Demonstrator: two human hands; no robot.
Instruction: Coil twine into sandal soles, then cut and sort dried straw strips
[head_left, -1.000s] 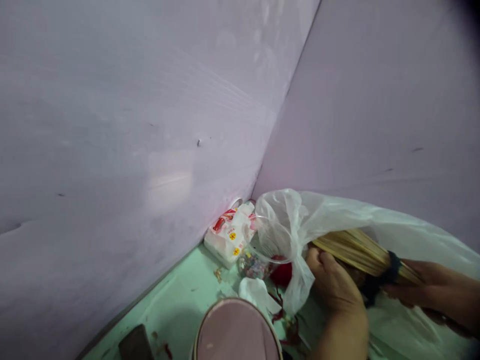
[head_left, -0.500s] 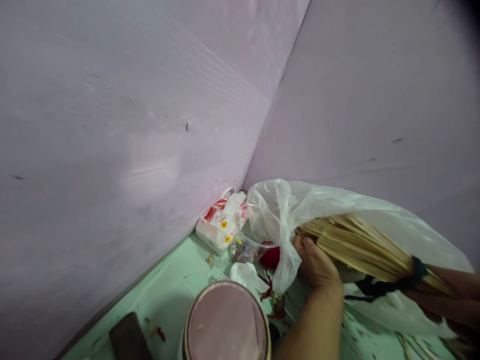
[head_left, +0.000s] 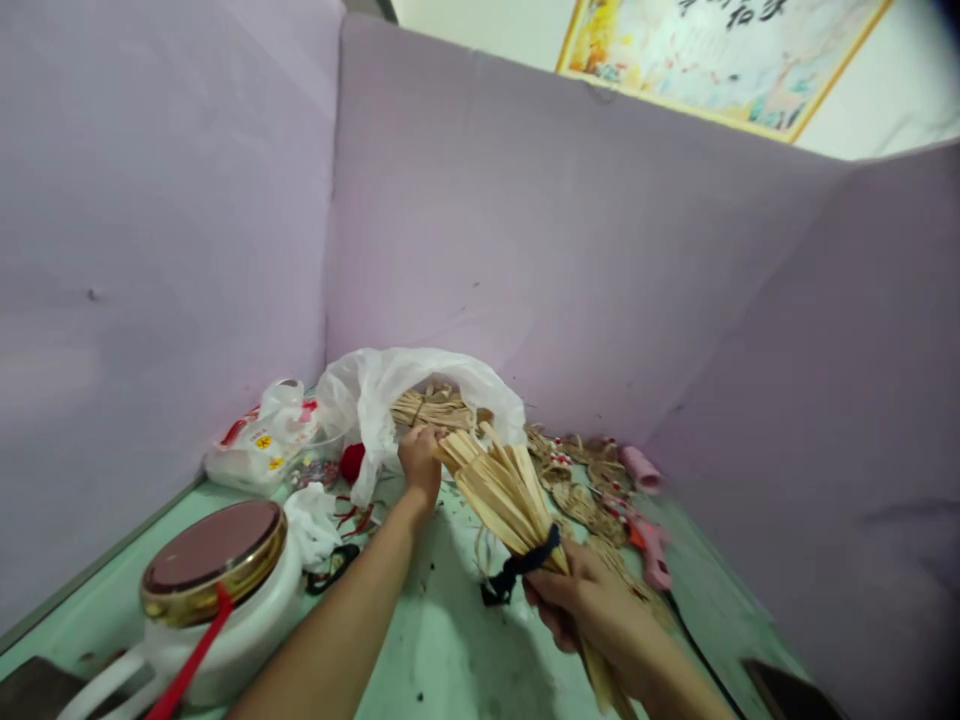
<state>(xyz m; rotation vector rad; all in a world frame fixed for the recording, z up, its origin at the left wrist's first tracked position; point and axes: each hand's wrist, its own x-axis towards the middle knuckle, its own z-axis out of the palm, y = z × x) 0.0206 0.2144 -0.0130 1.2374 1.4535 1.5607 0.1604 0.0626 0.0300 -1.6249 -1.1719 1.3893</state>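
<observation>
The right hand [head_left: 577, 595] is covering part of the bundle of dry strips [head_left: 499, 490], whose lower end is running off the bottom edge, while the left hand [head_left: 421, 465] is hiding its fingertips, so whether they are pinching the bundle or the white bag [head_left: 491, 380] is not showing. The bag is concealing the far ends of the inner strips [head_left: 431, 408], and the bits [head_left: 321, 472] in the clear tub [head_left: 306, 460] are looking too small to identify. The top edge is cutting off the framed picture [head_left: 697, 70], and the bottom edge is clipping the mug handle [head_left: 105, 682] and black cord [head_left: 699, 648].
</observation>
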